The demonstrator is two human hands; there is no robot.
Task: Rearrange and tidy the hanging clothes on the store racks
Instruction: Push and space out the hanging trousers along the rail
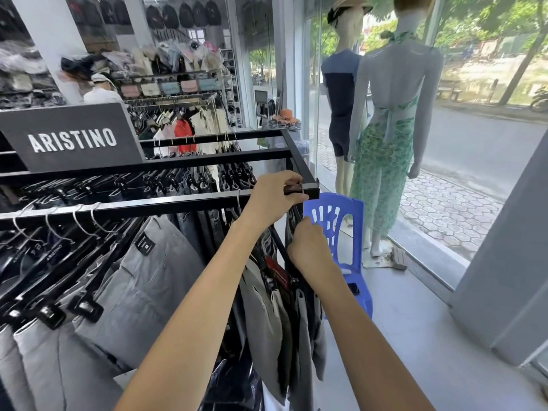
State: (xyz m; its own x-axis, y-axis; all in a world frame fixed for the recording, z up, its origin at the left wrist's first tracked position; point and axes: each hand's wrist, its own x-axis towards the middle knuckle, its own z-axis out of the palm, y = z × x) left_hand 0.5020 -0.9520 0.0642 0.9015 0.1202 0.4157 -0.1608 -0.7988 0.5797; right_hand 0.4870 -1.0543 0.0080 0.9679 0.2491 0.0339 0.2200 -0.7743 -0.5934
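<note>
A black metal rack (pixel 178 204) carries several grey and dark trousers (pixel 139 280) on black clip hangers. At the rack's right end my left hand (pixel 274 194) grips a dark brown hanger (pixel 293 188) held up at rail height. Just below it my right hand (pixel 308 247) pinches the dark garment (pixel 292 223) that hangs from that hanger. A red tag (pixel 277 272) shows among the garments under my arms.
A blue plastic chair (pixel 341 221) stands right behind the rack's end. Two mannequins (pixel 388 120) stand by the glass window on the right. A black "ARISTINO" sign (pixel 71 139) sits on the rack's top. More racks and shelves fill the back.
</note>
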